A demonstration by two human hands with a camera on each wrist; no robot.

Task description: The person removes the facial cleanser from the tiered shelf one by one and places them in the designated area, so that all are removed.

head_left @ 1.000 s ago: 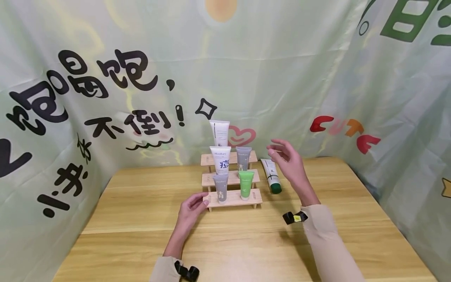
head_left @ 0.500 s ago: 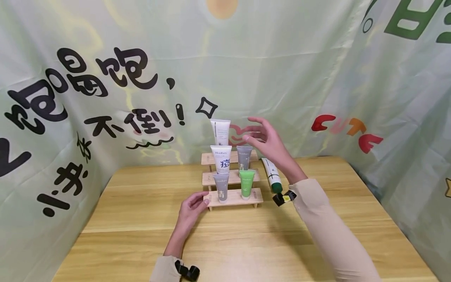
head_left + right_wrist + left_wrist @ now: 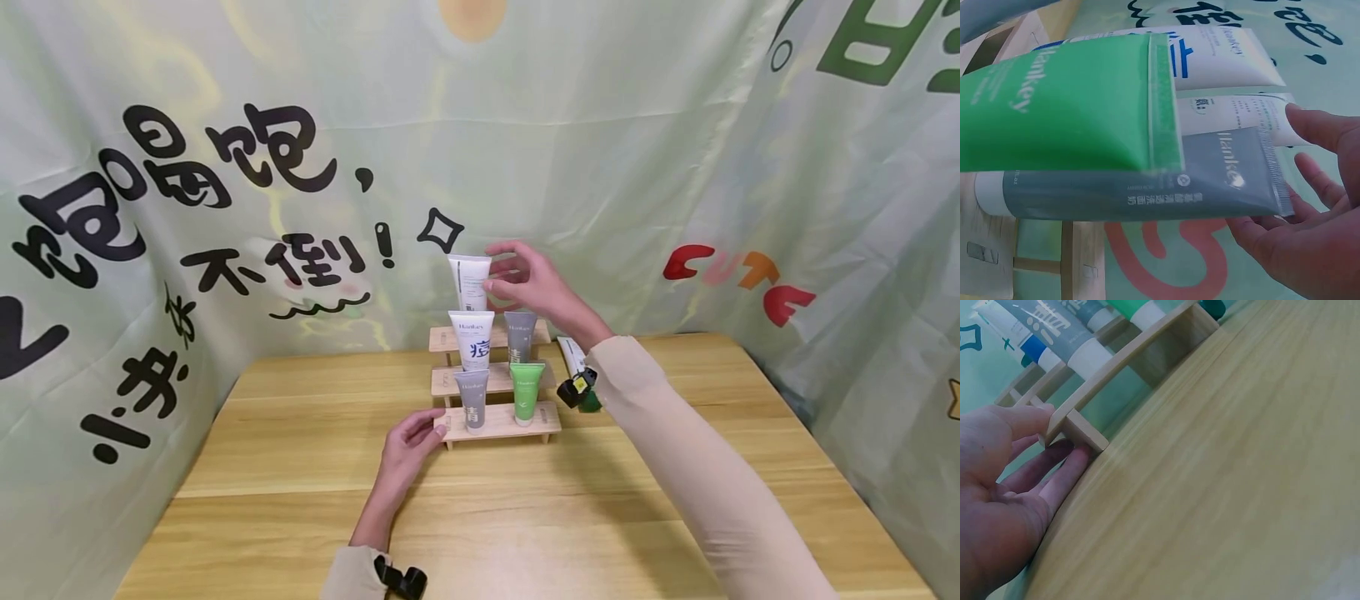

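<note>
A three-tier wooden stand holds several squeeze tubes upright on their caps. My left hand grips the left end of its lowest shelf, thumb on top and fingers below, as the left wrist view shows. On the top tier stands a white tube. My right hand is at this tube's right edge, with thumb and fingers spread apart around its upper end. A white tube with blue lettering and a grey tube stand on the middle tier. Below are another grey tube and a green tube.
Right of the stand, a white tube with a green cap lies on the wooden table, partly hidden by the right wrist camera. A printed cloth hangs behind the table and along its sides.
My right hand has moved left and upward from above the lying tube, over the stand's right side, to the top white tube. The left hand has stayed on the stand.
</note>
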